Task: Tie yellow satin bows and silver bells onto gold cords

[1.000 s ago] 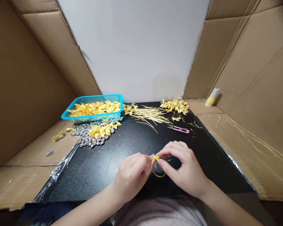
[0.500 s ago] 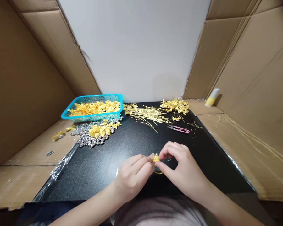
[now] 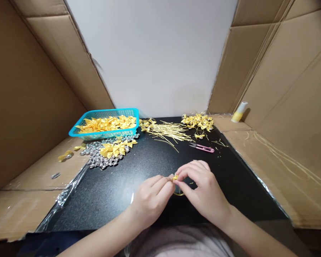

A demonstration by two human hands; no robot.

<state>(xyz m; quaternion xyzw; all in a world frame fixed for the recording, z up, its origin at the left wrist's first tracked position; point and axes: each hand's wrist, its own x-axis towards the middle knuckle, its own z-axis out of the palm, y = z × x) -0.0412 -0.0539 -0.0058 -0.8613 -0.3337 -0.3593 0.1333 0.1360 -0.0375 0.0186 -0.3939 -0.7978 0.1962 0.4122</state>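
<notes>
Between my fingertips, low over the black tabletop (image 3: 115,200), is a small yellow ribbon bow (image 3: 176,177), mostly covered by the fingers. My left hand (image 3: 153,196) is closed, pinching the bow from its left side. From the other side, the thumb and forefinger of my right hand (image 3: 200,185) close on the bow too. A thin yellow cord (image 3: 179,194) curves down below the fingertips. Farther off lie a heap of yellow cord lengths (image 3: 172,131) and pink-handled thread snips (image 3: 203,147).
A turquoise basket (image 3: 104,135) of yellow bows stands back left. Silver beads (image 3: 96,157) with several bows lie before it. Bows with cords (image 3: 199,121) are heaped back right. A thread spool (image 3: 239,111) stands on the right cardboard (image 3: 278,171). Cardboard walls flank the table.
My right hand's fingertips have moved slightly left and closed in on the bow, hiding more of it. My left hand stays almost in place.
</notes>
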